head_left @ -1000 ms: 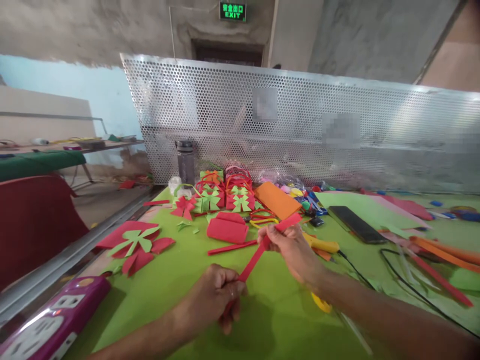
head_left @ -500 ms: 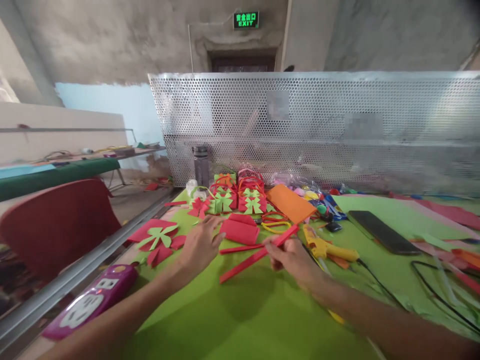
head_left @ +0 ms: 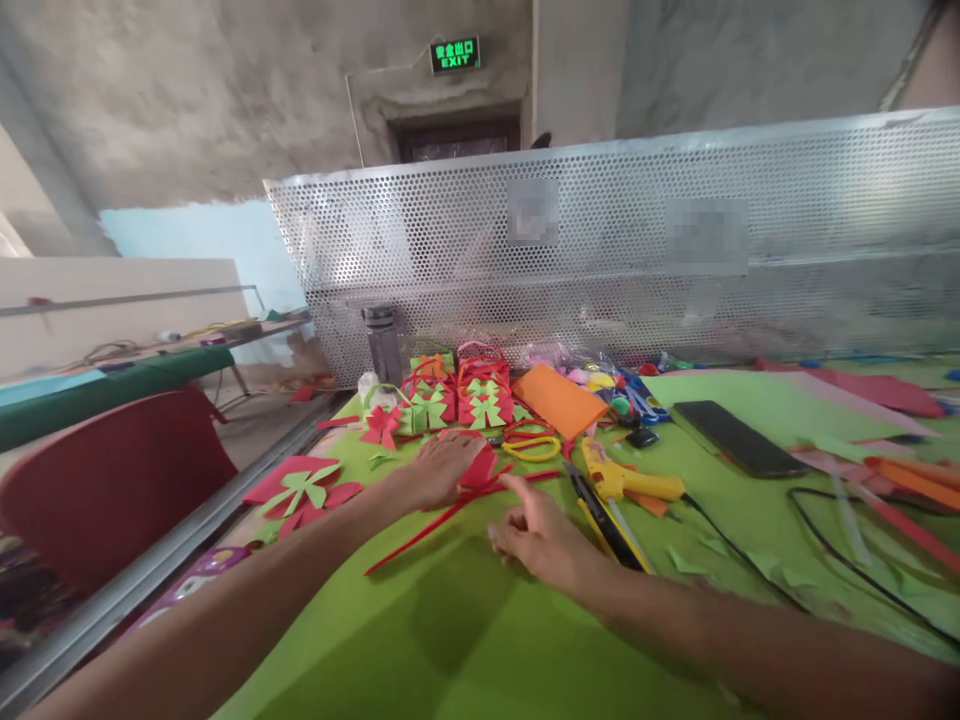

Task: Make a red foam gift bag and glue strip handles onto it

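At rear, bowed bags (head_left: 485, 402) look finished. My outstretched left hand (head_left: 444, 468) overlaps an unfinished-looking red piece (head_left: 478, 467); right hand (head_left: 534, 535), grip unclear.

Moderate indoor light, soft shadow on green tabletop (head_left: 375, 645), pale glare on perforated metal panel (head_left: 607, 255), glowing exit sign (head_left: 454, 56), stretched edges
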Available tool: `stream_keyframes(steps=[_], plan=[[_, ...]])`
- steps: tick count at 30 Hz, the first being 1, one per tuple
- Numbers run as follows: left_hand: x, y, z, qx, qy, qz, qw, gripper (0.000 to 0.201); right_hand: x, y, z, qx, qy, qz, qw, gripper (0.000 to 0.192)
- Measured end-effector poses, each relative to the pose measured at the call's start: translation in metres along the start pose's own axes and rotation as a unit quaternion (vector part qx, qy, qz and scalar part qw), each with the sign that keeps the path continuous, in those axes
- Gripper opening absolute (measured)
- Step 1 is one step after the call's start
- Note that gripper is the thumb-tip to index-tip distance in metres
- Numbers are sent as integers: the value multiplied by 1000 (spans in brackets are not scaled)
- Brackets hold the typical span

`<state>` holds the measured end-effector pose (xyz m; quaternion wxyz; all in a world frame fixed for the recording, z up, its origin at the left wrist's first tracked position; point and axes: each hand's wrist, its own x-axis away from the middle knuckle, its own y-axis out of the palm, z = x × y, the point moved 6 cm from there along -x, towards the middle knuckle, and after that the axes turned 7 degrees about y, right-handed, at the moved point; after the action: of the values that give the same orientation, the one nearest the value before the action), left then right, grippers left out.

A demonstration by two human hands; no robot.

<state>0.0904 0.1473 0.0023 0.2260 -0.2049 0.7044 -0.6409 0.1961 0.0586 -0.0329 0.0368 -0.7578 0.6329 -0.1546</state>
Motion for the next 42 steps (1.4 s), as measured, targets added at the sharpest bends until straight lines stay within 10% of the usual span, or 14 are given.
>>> stream_keyframes(steps=[7, 16, 23, 42], plan=[[5, -6, 1, -23, -3, 15, 1000, 64, 1, -2, -5, 63, -8, -14, 998, 68], [51, -31, -1, -40, -70, 86, 993, 58, 9, -10, -29, 282, -150, 25, 947, 15], [65, -14, -3, -24, -84, 113, 990, 57, -37, -37, -47, 392, -180, 89, 898, 14], [80, -31, 6, -54, -116, 175, 976, 60, -58, 17, -43, 546, -201, -22, 813, 17]])
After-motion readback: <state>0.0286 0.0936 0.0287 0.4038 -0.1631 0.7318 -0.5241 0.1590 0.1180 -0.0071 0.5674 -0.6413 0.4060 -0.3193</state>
